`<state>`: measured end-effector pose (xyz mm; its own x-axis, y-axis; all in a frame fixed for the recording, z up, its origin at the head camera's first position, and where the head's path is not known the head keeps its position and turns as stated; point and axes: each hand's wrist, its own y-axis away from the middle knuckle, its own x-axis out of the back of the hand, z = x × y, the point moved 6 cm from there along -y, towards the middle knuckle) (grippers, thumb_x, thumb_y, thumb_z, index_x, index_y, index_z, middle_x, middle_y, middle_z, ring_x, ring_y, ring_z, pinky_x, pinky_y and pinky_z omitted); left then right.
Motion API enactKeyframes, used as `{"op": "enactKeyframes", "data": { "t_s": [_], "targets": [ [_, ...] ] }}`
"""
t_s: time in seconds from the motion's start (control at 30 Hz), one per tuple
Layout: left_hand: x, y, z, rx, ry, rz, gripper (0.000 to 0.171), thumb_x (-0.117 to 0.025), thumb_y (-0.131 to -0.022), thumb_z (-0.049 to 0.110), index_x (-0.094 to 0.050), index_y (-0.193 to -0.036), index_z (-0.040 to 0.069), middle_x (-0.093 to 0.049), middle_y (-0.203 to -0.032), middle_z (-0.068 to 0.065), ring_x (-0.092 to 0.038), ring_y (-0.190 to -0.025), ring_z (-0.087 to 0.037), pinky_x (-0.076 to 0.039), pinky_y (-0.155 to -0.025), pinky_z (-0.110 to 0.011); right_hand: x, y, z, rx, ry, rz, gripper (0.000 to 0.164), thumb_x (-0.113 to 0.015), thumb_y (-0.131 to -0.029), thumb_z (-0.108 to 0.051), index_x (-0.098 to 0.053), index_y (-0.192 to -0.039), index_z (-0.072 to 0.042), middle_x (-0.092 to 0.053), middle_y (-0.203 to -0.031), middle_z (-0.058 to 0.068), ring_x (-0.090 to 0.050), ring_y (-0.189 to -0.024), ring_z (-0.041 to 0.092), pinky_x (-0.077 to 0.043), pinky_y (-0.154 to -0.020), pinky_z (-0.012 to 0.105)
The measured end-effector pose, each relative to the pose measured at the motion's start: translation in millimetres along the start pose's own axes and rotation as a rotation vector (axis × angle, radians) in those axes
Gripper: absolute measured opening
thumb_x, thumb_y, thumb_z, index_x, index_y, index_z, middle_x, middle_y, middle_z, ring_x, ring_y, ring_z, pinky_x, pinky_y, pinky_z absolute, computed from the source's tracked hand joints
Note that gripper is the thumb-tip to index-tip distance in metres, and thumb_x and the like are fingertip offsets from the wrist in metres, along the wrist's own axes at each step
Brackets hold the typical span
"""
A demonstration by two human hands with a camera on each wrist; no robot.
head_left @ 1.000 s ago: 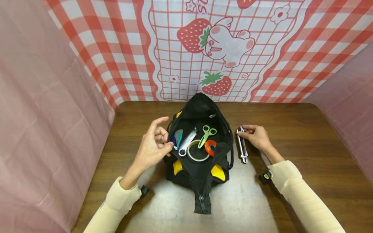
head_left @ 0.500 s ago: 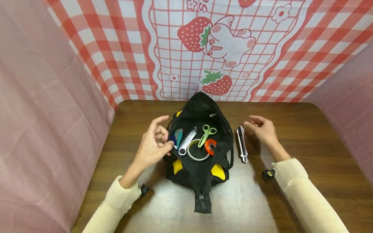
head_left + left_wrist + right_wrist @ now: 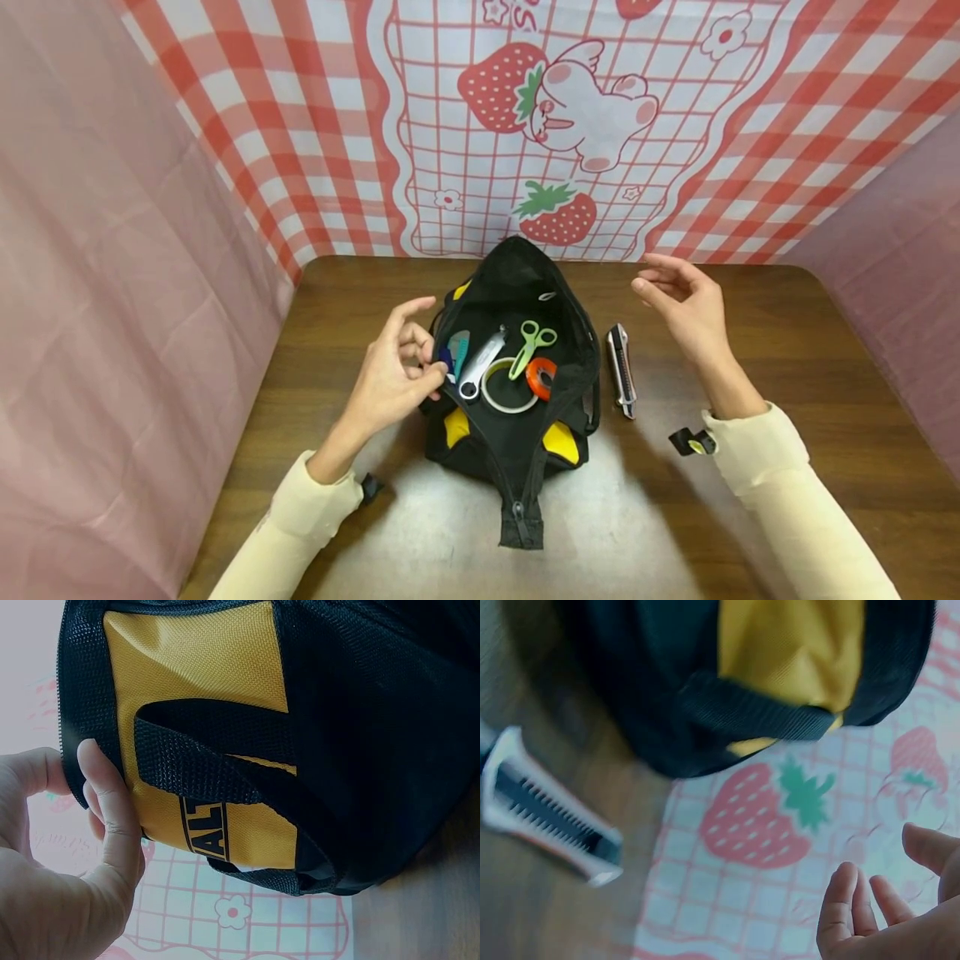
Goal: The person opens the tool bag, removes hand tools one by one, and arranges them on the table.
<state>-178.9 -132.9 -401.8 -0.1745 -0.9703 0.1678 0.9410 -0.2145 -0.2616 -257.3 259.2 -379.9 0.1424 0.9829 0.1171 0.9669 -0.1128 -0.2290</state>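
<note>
A black and yellow tool bag [image 3: 517, 467] stands unzipped in the middle of the table. My left hand [image 3: 390, 375] holds its left rim; in the left wrist view, thumb and fingers pinch the zipper edge [image 3: 86, 697]. Inside lie light-green scissors [image 3: 532, 343], a pale tape ring [image 3: 513, 411], an orange round roll [image 3: 535, 379], a silver tool with a ring-shaped end [image 3: 482, 364] and a teal-handled item [image 3: 461, 354]. A utility knife [image 3: 622, 371] lies right of the bag. My right hand [image 3: 686, 308], holding nothing, hovers behind and right of the knife, fingers loosely bent.
The wooden table [image 3: 787, 375] ends at a red and white checked cloth [image 3: 555, 125] at the back. Pink curtains [image 3: 112, 292] hang at both sides. A strap loop [image 3: 225, 750] sticks out from the bag's side. The zipper end [image 3: 519, 529] points toward me.
My right hand has let go of the utility knife and moved up, back and slightly right. The knife stays on the table. My left hand keeps its hold on the bag rim.
</note>
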Motion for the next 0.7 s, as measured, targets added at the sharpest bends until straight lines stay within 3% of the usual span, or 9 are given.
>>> {"op": "enactKeyframes", "data": {
  "t_s": [0.23, 0.5, 0.57, 0.7],
  "targets": [
    [-0.2, 0.3, -0.3, -0.002, 0.009, 0.001, 0.082, -0.075, -0.088, -0.015, -0.045, -0.161, 0.007, -0.052, -0.091, -0.016, -0.063, -0.067, -0.017, -0.068, -0.053, -0.042, -29, 15, -46, 0.122, -0.095, -0.043, 0.033, -0.078, -0.099, 0.004, -0.076, -0.132, 0.002, -0.080, -0.104, 0.000, -0.075, -0.088, 0.009, -0.065, -0.078, 0.018],
    [-1.1, 0.1, 0.4, -0.004, 0.020, -0.001, 0.082, -0.076, -0.088, -0.014, -0.046, -0.161, 0.007, -0.052, -0.091, -0.016, -0.064, -0.066, -0.015, -0.068, -0.053, -0.043, -72, 29, -82, 0.234, -0.126, -0.258, 0.037, -0.072, -0.096, 0.018, -0.072, -0.132, 0.011, -0.081, -0.110, 0.012, -0.078, -0.096, 0.016, -0.068, -0.080, 0.026],
    [-1.3, 0.0, 0.9, -0.004, 0.020, -0.001, 0.082, -0.075, -0.087, -0.014, -0.046, -0.160, 0.007, -0.052, -0.091, -0.016, -0.064, -0.067, -0.015, -0.068, -0.053, -0.043, -84, 29, -83, 0.248, -0.068, -0.333, 0.038, -0.074, -0.096, 0.017, -0.071, -0.133, 0.011, -0.080, -0.112, 0.017, -0.079, -0.099, 0.017, -0.068, -0.083, 0.025],
    [-1.3, 0.2, 0.9, -0.003, 0.019, 0.004, 0.082, -0.075, -0.087, -0.016, -0.046, -0.160, 0.007, -0.052, -0.090, -0.016, -0.063, -0.066, -0.016, -0.068, -0.052, -0.043, -111, 30, -76, 0.288, 0.147, -0.511, 0.046, -0.080, -0.096, 0.008, -0.072, -0.141, 0.001, -0.078, -0.124, 0.017, -0.077, -0.112, 0.018, -0.065, -0.092, 0.023]
  ]
}}
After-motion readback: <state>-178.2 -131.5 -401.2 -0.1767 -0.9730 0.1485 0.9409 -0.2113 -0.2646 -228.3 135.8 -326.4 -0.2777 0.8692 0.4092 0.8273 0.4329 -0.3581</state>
